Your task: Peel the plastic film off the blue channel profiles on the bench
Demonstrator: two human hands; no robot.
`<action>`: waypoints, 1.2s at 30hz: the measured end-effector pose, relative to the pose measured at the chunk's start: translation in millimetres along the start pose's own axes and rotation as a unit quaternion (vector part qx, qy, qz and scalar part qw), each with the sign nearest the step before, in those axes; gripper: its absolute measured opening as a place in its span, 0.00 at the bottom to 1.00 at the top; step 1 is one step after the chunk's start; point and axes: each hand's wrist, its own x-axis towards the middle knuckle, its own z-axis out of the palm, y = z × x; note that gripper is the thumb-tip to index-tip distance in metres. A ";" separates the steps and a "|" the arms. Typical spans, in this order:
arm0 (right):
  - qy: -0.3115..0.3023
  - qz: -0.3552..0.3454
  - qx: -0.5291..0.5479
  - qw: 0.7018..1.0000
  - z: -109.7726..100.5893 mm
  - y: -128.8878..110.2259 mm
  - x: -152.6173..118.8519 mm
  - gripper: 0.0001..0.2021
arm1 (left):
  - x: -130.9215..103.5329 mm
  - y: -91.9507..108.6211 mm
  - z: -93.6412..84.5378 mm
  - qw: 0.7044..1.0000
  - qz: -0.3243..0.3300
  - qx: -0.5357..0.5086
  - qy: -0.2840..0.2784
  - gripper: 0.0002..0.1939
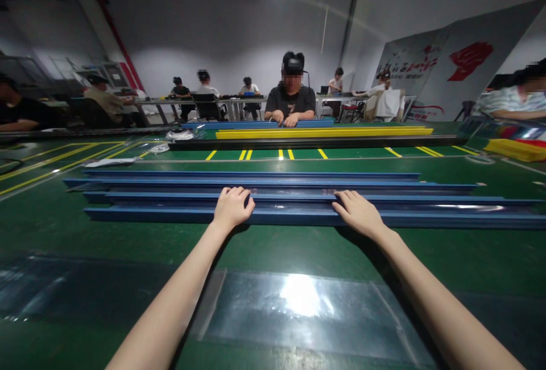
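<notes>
Several long blue channel strips point(294, 217) lie side by side across the green table, their ends staggered. My left hand point(232, 206) is curled over the nearest strips, left of centre, with the thumb on the near side. To the right, my right hand point(357, 210) rests on the same strips, fingers bent over the raised edge and thumb below them. The fingertips of both hands are partly hidden behind the edges. Clear film shows shiny in the channels between the hands.
Clear plastic sheets point(298, 307) lie on the green table in front of me. Beyond the blue strips are a black strip point(315, 142) and a yellow strip point(324, 132). A co-worker point(291, 97) sits opposite, hands on other blue strips. Crumpled film point(160, 148) lies at the left.
</notes>
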 end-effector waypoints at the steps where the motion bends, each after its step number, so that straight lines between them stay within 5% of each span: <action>1: 0.003 0.001 -0.002 1.000 0.2 0.2 0.4 0.20 | 0.4 -0.2 0.3 1.000 0.001 0.000 -0.002 0.15; 14: 0.015 -0.020 -0.040 0.999 12.3 3.8 26.7 0.19 | 15.9 -10.6 16.5 1.000 0.002 0.002 0.006 0.15; 36: 0.021 0.012 -0.018 1.000 23.5 -2.4 58.0 0.21 | 45.6 -29.3 34.0 0.997 -0.037 0.025 -0.064 0.15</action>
